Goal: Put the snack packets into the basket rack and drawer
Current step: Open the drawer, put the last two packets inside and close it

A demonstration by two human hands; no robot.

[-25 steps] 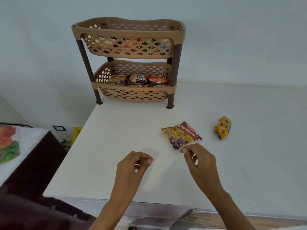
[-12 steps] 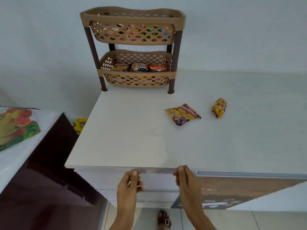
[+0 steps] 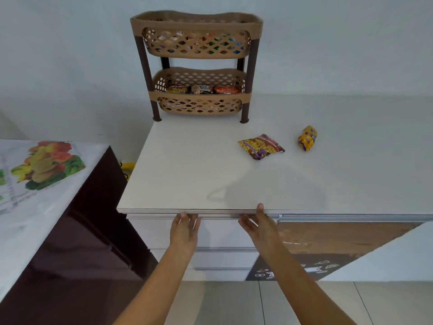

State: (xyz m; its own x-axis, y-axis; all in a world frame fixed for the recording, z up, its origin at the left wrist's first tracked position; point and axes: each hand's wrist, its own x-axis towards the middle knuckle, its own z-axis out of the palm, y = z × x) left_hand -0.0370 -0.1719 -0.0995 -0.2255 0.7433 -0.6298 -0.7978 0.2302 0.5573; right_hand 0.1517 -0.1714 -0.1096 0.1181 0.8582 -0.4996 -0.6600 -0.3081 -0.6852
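A tan two-tier basket rack (image 3: pixel 196 21) stands at the back of the white counter (image 3: pixel 182 170), with several packets in both tiers. Two snack packets lie on the counter: a flat yellow and brown one (image 3: pixel 261 147) and a small crumpled yellow one (image 3: pixel 307 138) to its right. Under the counter's front edge is the closed top drawer (image 3: pixel 220 233). My left hand (image 3: pixel 185 228) has its fingertips tucked at the drawer's upper lip. My right hand (image 3: pixel 260 227) grips the same lip farther right, thumb resting on the counter edge.
A second white drawer (image 3: pixel 222 260) sits below the top one. A dark cabinet with a fruit-print cloth (image 3: pixel 42 170) stands close on the left. A yellow object (image 3: pixel 127 165) shows in the gap between them. Brown panels fill the space right of the drawers.
Both hands dropped from the counter top near the flat packet to the drawer's upper lip. My view pulled back and tilted down. The packets have not moved.
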